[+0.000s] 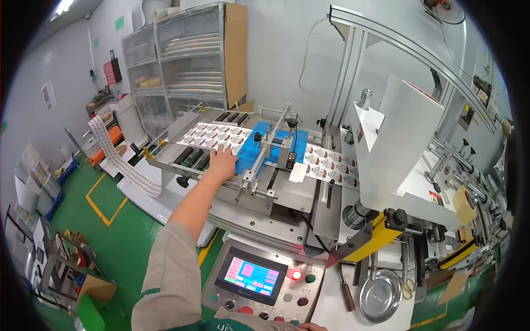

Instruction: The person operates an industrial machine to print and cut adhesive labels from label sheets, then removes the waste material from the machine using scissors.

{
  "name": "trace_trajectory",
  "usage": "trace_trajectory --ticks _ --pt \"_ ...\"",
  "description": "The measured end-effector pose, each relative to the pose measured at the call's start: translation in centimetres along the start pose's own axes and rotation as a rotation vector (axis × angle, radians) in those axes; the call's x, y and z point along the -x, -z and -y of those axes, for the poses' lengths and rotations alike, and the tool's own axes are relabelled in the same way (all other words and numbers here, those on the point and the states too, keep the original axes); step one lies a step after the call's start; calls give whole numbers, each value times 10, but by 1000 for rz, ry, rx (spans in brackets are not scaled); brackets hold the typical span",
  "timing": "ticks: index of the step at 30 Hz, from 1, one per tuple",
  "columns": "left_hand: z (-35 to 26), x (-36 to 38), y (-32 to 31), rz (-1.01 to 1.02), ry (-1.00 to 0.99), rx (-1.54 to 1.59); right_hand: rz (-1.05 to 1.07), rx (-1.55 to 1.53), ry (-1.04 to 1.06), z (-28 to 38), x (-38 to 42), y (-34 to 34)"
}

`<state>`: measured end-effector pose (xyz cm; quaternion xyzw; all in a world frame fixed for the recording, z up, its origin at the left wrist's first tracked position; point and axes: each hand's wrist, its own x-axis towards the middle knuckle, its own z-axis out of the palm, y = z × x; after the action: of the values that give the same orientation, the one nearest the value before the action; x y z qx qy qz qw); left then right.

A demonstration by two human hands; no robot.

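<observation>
My left hand point(223, 164) reaches out over the machine bed, its fingers stretched and resting on the near edge of a printed label web point(205, 134). Just right of the fingertips is a blue plate point(251, 156) under a metal crossbar with black knobs point(258, 137). Beyond it, more of the printed web point(330, 165) runs toward the white press housing point(395, 138). A small white piece of paper point(298, 172) lies beside the web. Only a sliver of my right hand point(312, 327) shows at the bottom edge, by the control panel point(259, 276); its fingers are hidden.
A lit touchscreen point(251, 280) and several buttons are on the panel. Right of it are a metal bowl point(381, 297), a wooden-handled tool point(346, 295) and scissors point(408, 288). A yellow guard bar point(375, 240) juts out. A label strip point(118, 157) hangs at left; shelving point(190, 60) stands behind.
</observation>
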<state>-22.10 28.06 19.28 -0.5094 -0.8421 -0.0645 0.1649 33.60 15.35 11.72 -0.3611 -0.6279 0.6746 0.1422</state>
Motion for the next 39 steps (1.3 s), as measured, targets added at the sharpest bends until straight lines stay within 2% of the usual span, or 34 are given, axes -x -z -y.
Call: trace_trajectory --ticks 4,6,10,13,15,16,22,23,24,26,30,32,33,36,39 --pt "-5 -1 3 -44 -21 -99 -27 -93 -3 -11 -4 -2" --pt "-1 -2 -7 -107 -17 -85 -81 -94 -163 -8 -3 0" --pt "-2 -3 -6 -146 -14 -59 -115 31 -8 -8 5 5" --pt "-1 -4 -7 -119 0 -72 -47 -46 -34 -7 7 16" --pt "-2 -3 -6 -136 7 -81 -210 142 -204 7 11 9" --pt "-3 -3 -6 -136 6 -82 -210 140 -204 8 13 9" --pt "-4 3 0 -145 70 -38 -348 212 79 13 13 3" --pt "-4 4 0 -160 84 2 -442 150 71 -3 9 -4" --pt "-4 5 0 -154 93 21 -331 159 113 -13 5 11" --pt "-4 6 -1 -172 108 18 -353 283 293 -5 5 8" --pt "-7 9 9 -107 156 71 -337 135 235 9 5 5" --pt "-5 10 7 -135 156 108 -387 228 266 7 1 0" --pt "-3 8 1 -139 169 92 -357 44 216 10 5 0" --pt "-4 9 7 -134 186 108 -401 173 240 -32 -1 4" --pt "-5 10 9 -161 191 145 -387 108 136 -23 -1 7"
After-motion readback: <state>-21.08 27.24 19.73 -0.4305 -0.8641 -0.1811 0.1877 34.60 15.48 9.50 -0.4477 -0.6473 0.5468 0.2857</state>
